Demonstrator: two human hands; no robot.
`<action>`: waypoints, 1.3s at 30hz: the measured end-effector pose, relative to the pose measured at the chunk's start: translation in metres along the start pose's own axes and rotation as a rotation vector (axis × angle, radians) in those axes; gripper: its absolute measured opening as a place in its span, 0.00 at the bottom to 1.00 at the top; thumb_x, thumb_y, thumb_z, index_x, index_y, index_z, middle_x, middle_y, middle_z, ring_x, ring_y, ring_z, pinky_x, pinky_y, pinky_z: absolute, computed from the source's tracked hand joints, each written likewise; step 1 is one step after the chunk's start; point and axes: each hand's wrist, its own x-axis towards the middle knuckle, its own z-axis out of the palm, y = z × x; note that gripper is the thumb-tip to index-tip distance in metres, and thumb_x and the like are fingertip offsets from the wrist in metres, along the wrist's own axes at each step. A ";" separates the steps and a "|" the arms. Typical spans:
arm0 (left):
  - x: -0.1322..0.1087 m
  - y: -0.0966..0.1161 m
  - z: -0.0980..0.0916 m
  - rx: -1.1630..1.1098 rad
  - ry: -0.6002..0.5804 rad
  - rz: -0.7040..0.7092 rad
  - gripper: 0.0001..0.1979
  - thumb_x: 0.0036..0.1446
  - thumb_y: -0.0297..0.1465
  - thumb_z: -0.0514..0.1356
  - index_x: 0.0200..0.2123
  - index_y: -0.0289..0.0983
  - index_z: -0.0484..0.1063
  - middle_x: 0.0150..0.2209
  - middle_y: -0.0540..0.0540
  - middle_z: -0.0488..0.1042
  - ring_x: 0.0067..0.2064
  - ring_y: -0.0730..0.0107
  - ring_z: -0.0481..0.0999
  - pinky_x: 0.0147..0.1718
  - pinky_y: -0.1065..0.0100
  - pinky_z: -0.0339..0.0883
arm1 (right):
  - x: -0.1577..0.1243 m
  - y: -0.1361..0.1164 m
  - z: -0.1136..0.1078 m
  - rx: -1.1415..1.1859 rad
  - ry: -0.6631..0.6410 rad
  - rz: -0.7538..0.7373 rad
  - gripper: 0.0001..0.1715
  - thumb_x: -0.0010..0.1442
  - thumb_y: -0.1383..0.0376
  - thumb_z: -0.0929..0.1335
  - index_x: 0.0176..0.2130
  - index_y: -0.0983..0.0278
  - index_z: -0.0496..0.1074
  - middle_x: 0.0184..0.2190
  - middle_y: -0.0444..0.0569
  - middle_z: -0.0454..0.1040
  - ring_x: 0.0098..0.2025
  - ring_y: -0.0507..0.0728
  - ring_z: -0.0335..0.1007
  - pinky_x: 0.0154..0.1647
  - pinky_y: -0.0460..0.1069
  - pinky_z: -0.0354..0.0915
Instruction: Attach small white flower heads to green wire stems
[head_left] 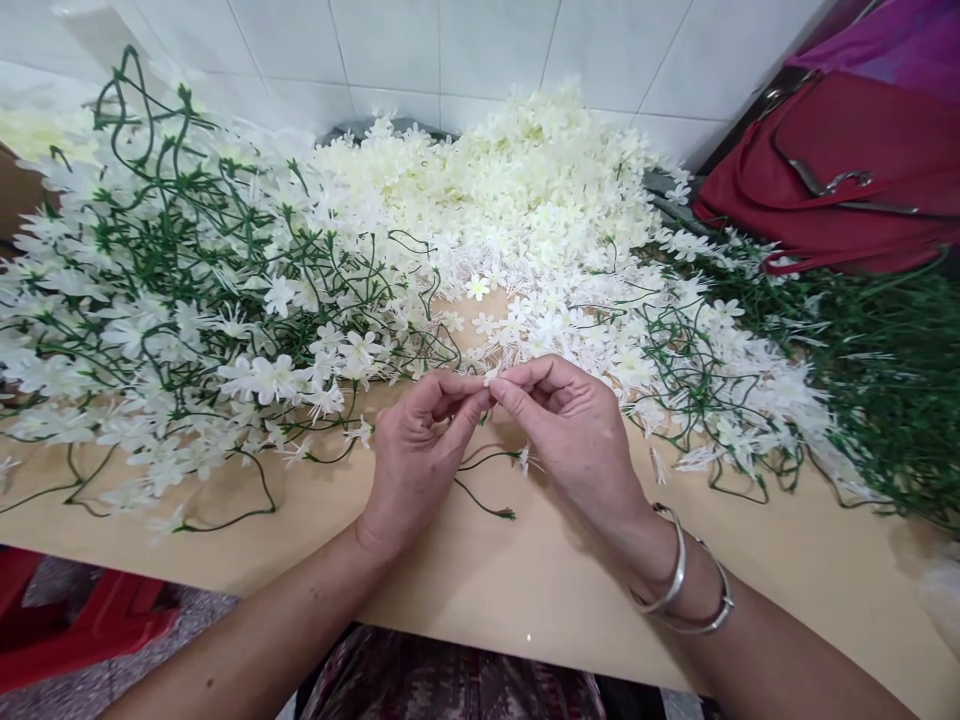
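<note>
Above the table, my left hand (420, 445) and my right hand (589, 440) meet fingertip to fingertip, both closed in a pinch. Between them shows a tiny white piece of an artificial flower (490, 379), mostly covered by the fingers. Below the hands a thin green stem (484, 503) curves over the tabletop, with a small white blossom (523, 460) near my right palm. Whether this stem joins the pinched piece, I cannot tell. A big tangled heap of white flowers on green stems (277, 380) lies just left of my left hand.
Loose white and cream blossoms (517, 180) pile up against the tiled wall (495, 45). More stemmed flowers (697, 380) and a bunch of green stems (892, 370) lie to the right. A red bag (847, 160) sits back right; a red stool (90, 620) stands below the table (750, 570).
</note>
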 end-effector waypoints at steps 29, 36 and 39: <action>-0.001 0.011 -0.002 0.042 0.034 0.146 0.03 0.67 0.30 0.65 0.43 0.40 0.80 0.45 0.46 0.85 0.48 0.65 0.85 0.51 0.65 0.79 | 0.012 0.009 -0.009 0.181 -0.135 -0.026 0.08 0.55 0.63 0.81 0.31 0.58 0.81 0.28 0.41 0.79 0.30 0.50 0.71 0.33 0.45 0.68; 0.001 0.013 -0.004 0.140 0.079 0.197 0.05 0.65 0.28 0.66 0.43 0.41 0.81 0.41 0.48 0.85 0.42 0.68 0.83 0.44 0.67 0.77 | 0.011 0.003 -0.006 0.200 -0.144 0.073 0.15 0.52 0.62 0.81 0.40 0.57 0.81 0.25 0.39 0.75 0.27 0.49 0.68 0.30 0.45 0.67; 0.002 0.013 -0.006 0.135 0.084 0.139 0.03 0.65 0.29 0.67 0.41 0.40 0.82 0.40 0.47 0.85 0.41 0.68 0.82 0.44 0.66 0.76 | 0.009 0.003 -0.006 0.184 -0.129 0.091 0.14 0.53 0.60 0.80 0.40 0.58 0.81 0.26 0.39 0.75 0.27 0.50 0.68 0.29 0.45 0.66</action>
